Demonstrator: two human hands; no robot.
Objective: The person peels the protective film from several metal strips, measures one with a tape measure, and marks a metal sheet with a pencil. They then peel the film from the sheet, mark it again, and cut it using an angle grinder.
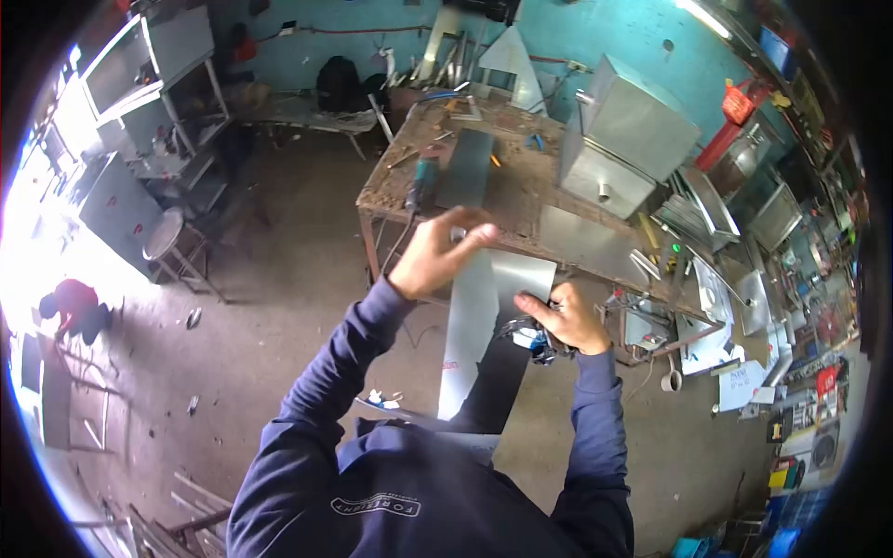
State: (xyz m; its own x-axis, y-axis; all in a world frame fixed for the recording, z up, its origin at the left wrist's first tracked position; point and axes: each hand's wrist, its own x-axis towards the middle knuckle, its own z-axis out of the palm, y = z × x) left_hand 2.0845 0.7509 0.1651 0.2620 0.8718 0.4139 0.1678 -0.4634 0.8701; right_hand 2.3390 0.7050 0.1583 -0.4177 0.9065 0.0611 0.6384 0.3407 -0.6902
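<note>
A long metal sheet (473, 321) stands in front of my body, its upper end close to the workbench's front edge. Its face is part bright silver, part dark. At the sheet's right edge, my right hand (575, 321) is closed around crumpled black plastic film (539, 344) with blue and white patches. The right thumb points left across the sheet. My left hand (437, 253) is just above the sheet's upper left corner, its fingers loosely bent and the thumb stretched apart from them.
The wooden workbench (386, 177) ahead carries a green power tool (421, 181), a dark flat plate (467, 167) and a boxy metal housing (633, 126). A round stool (166, 234) stands left. Another person (76, 307) crouches at far left. Metal offcuts (693, 209) crowd the right.
</note>
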